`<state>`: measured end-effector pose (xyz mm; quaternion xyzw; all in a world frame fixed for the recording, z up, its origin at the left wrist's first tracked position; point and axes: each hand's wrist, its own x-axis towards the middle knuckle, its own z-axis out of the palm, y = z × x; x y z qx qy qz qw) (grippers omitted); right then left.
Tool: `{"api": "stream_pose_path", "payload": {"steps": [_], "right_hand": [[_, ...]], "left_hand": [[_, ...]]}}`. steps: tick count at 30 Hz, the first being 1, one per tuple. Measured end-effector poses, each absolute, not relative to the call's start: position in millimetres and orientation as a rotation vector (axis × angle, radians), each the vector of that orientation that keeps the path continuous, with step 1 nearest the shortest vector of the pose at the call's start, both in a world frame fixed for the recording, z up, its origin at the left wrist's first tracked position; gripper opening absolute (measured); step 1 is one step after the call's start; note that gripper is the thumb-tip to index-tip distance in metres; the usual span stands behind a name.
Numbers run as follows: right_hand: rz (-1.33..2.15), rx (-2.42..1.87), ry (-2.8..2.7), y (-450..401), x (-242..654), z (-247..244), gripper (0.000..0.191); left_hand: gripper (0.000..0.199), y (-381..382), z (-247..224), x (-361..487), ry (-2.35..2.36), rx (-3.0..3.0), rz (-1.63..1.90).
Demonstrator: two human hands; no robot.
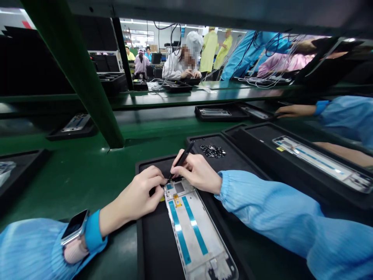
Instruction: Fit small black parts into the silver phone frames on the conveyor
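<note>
A phone frame (186, 210) with two blue adhesive strips and a small orange flex cable lies in a black foam tray (154, 241). My right hand (199, 171) is closed around black tweezers (184, 155), their tip down at the frame's far end. At that same end, my left hand (145, 192) has thumb and forefinger pinched against the far left corner; whatever sits between those fingertips is hidden. Just beyond my right hand, a pile of small black parts (212, 151) rests in another black tray (195, 139).
On the right, a co-worker's hand (294, 111) touches a tray at the back, near another phone frame (320, 159) in its tray. A green post (87, 85) slants down at the left. Further trays (72, 128) stand on the green bench. People work across the bench.
</note>
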<state>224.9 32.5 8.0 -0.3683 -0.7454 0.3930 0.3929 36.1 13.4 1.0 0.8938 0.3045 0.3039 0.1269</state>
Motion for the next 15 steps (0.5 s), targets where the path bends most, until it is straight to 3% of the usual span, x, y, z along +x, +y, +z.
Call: {"api": "stream_pose_path", "payload": {"steps": [7, 12, 15], "right_hand": [[0.851, -0.914, -1.985, 31.9, 224.4, 7.8, 0.009], [0.507, -0.778, -2.163, 32.5, 220.7, 7.5, 0.010], [0.528, -0.764, -2.161, 31.5, 220.0, 8.6, 0.011]], "left_hand": [[0.024, 13.9, -0.5, 35.8, 0.897, 2.598, 0.882], [0.025, 13.0, 0.7, 36.3, 0.915, 2.577, 0.871], [0.026, 12.7, 2.2, 36.5, 0.963, 2.547, 0.855]]}}
